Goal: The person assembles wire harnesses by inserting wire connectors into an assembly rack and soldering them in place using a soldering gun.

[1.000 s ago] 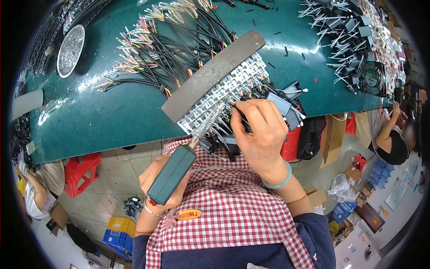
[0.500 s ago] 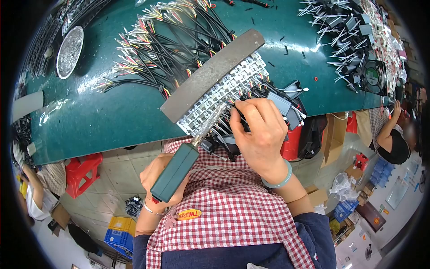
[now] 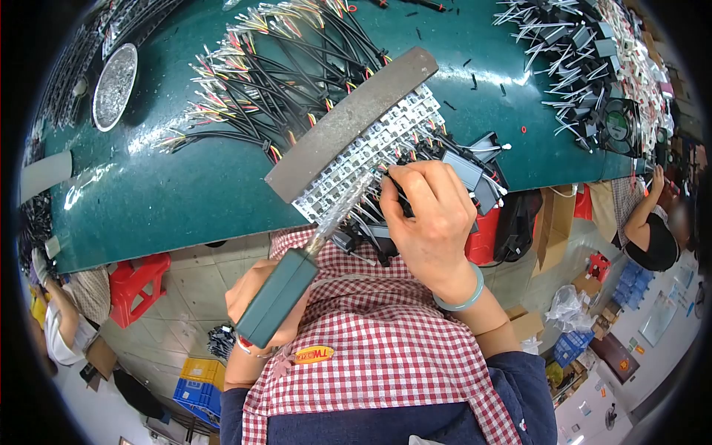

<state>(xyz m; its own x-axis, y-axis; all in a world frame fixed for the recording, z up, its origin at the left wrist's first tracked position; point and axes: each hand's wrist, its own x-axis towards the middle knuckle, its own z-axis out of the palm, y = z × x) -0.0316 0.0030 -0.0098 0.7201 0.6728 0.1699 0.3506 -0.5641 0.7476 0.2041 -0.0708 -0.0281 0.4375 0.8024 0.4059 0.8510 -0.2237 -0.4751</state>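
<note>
My left hand point(image 3: 259, 300) is closed around the boxy green handle of what looks like a soldering iron point(image 3: 276, 297). Its long silvery shaft slants up to the right, with the tip at a panel of small white circuit boards point(image 3: 334, 174). On the other side of that tip, my right hand point(image 3: 434, 215) is closed in a pinch on a thin black cable point(image 3: 397, 182), mostly hidden by the fingers. A heavy grey metal bar point(image 3: 352, 122) lies across the panel's upper side. Black boxes with wires point(image 3: 463, 172) sit beside my right hand.
Black cables with stripped coloured ends point(image 3: 245, 96) fan out behind the bar. An oval dish point(image 3: 116, 87) stands at the left. Boxes with white wires point(image 3: 571, 67) and a small fan point(image 3: 620, 127) are at the right. Co-workers sit at both sides, near red stools point(image 3: 137, 288).
My left hand and the iron's handle have drawn down and slightly left. The tip stays near the boards. My right hand has hardly moved.
</note>
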